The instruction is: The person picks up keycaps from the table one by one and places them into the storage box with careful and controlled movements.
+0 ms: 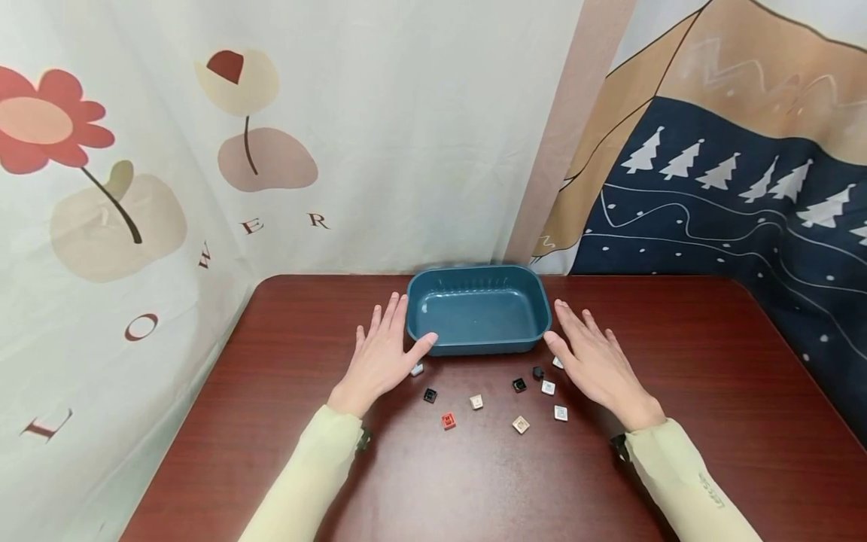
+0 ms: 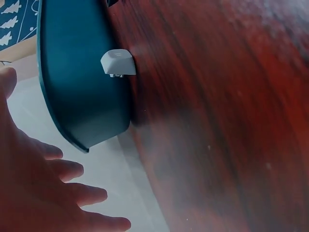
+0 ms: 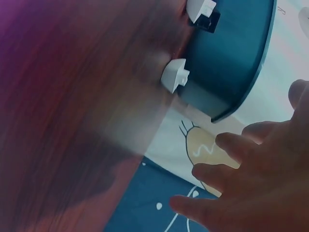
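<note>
Basin (image 1: pixel 476 320), dark teal, sits toward the far side of the surface (image 1: pixel 460 482), between left hand (image 1: pixel 381 352) and right hand (image 1: pixel 596 365), both outstretched, each grip released. We see keycaps (image 1: pixel 477 403) scattered in front; behind, we note printed curtains (image 1: pixel 406 135).

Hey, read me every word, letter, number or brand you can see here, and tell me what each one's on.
"L O W E R": spaced letters on the white curtain.
Right sleeve: small print, too blurred to read.
Key caps: any marks are too small or blurred to read.
</note>
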`<act>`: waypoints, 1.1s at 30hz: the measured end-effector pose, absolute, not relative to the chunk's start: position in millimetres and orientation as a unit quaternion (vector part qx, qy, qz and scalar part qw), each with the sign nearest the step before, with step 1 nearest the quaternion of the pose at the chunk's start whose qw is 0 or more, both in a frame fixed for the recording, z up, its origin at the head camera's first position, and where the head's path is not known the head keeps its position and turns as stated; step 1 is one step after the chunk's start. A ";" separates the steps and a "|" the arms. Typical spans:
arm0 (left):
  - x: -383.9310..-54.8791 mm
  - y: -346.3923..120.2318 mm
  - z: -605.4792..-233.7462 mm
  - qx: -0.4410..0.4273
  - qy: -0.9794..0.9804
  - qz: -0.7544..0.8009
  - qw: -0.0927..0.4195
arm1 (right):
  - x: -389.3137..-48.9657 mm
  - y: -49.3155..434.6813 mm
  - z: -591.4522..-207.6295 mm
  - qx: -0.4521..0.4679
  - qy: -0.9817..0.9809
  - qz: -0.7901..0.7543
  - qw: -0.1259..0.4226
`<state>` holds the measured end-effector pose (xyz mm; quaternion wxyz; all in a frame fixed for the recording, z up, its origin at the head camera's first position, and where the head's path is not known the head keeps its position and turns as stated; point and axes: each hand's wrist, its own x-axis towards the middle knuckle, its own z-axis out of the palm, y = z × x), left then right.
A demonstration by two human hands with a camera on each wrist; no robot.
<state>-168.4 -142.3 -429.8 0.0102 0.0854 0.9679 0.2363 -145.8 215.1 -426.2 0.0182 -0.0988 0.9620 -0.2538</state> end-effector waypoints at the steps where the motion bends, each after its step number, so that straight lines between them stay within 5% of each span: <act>1: -168.5 -141.7 -429.9 0.084 0.968 0.238 0.013 | -146.9 213.8 -426.8 -0.099 0.962 -0.255 0.020; 33: -168.9 -134.2 -438.3 0.094 0.969 0.225 0.033 | -146.6 216.3 -434.6 -0.108 0.961 -0.253 0.037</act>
